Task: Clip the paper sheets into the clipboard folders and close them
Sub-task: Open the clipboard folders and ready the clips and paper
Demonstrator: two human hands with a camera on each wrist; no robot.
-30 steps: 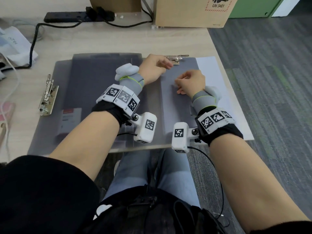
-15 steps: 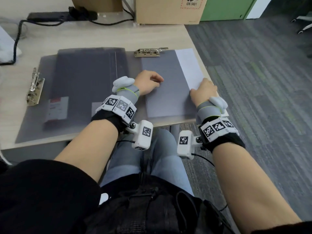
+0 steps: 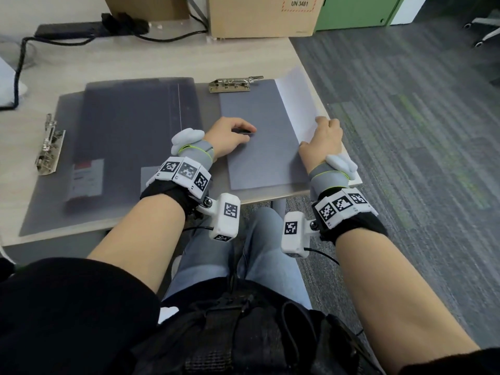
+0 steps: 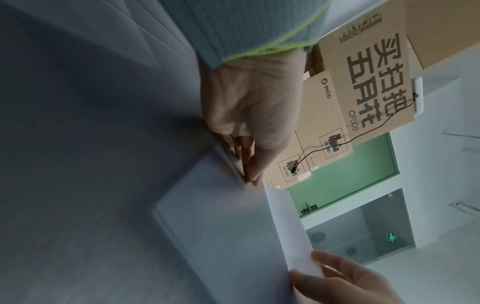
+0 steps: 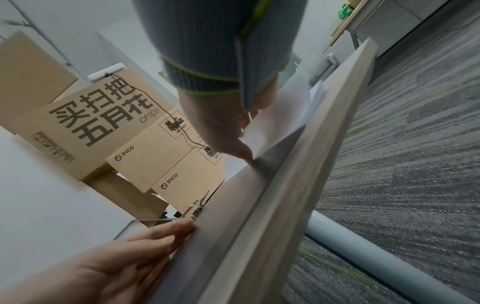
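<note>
Two translucent grey clipboard folders lie on the table. The right folder (image 3: 208, 109) has its metal clip (image 3: 235, 83) at the far end. The paper sheets (image 3: 295, 104) show grey through a folder layer, and a white strip sticks out on the right. My right hand (image 3: 322, 125) grips that white edge (image 5: 280, 115) and lifts it slightly. My left hand (image 3: 240, 133) rests on the folder at the sheets' left edge, with straight fingers (image 4: 244, 164) against it. The left folder (image 3: 135, 131) lies flat, its clip (image 3: 48, 147) at its left side.
Cardboard boxes (image 3: 262, 17) stand at the back of the table. A power strip (image 3: 67, 29) with a black cable is at the back left. The table's right edge (image 3: 324, 104) runs just beside my right hand, with carpet floor (image 3: 405, 158) beyond it.
My left hand has drawn back from the clip to the middle of the right folder. My right hand has moved right to the white paper edge and taken hold of it.
</note>
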